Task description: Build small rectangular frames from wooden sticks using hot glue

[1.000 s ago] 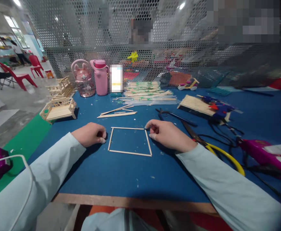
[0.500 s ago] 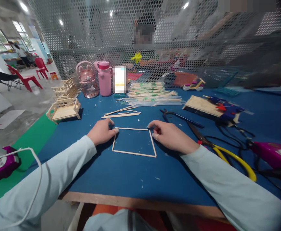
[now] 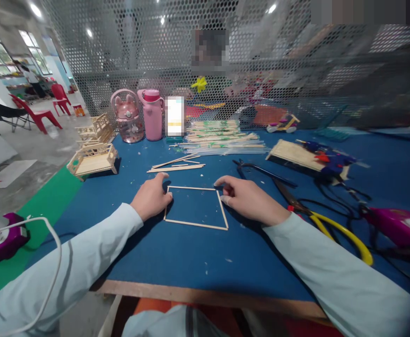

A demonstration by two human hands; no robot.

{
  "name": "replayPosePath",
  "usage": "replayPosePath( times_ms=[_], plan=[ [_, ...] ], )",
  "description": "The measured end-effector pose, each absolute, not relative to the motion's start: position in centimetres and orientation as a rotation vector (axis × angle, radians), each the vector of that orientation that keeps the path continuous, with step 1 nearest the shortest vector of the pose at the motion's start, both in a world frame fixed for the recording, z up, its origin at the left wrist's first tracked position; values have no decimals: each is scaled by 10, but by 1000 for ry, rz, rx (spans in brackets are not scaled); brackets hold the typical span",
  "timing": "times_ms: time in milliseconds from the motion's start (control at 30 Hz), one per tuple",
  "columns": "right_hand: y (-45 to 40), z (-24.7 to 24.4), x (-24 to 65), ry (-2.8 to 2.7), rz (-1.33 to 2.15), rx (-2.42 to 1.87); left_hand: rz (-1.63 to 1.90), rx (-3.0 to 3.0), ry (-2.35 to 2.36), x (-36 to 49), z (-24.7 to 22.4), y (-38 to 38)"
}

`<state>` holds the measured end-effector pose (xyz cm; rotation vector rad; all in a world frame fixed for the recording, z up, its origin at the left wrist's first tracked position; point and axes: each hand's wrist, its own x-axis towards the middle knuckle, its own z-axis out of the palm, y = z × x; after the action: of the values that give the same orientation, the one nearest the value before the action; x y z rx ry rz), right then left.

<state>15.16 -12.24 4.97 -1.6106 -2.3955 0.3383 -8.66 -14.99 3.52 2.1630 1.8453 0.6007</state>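
The left hand [image 3: 152, 197] holds thumb and forefinger spread around the far left corner of a stick rectangle [image 3: 196, 224]; whether they touch it, I cannot tell. The right hand [image 3: 252, 199] has its forefinger reaching toward the far right corner, thumb apart below, other fingers curled under. Both forearms slant inward across the near edge of the blue bench [image 3: 176, 262], where the rectangle lies flat between the hands. Loose sticks [image 3: 180, 167] lie beyond it, toward the far edge.
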Motion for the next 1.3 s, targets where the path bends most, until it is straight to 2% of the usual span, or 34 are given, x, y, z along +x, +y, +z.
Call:
replayPosePath(
  times_ms=[567, 800, 933, 1300],
  plan=[
    [-125, 60, 155, -2358, 336, -1571, 670, 2265, 1754, -89, 41, -158],
    [-134, 82, 170, -2719, 784, -1725, 443, 2620, 1249, -73, 49, -185],
    [-134, 79, 172, -2716, 864, -1678, 380, 2635, 1294, -65, 44, -190],
    [-133, 74, 169, -2740, 785, -1605, 366, 2602, 1392, -62, 41, -192]
  ],
)
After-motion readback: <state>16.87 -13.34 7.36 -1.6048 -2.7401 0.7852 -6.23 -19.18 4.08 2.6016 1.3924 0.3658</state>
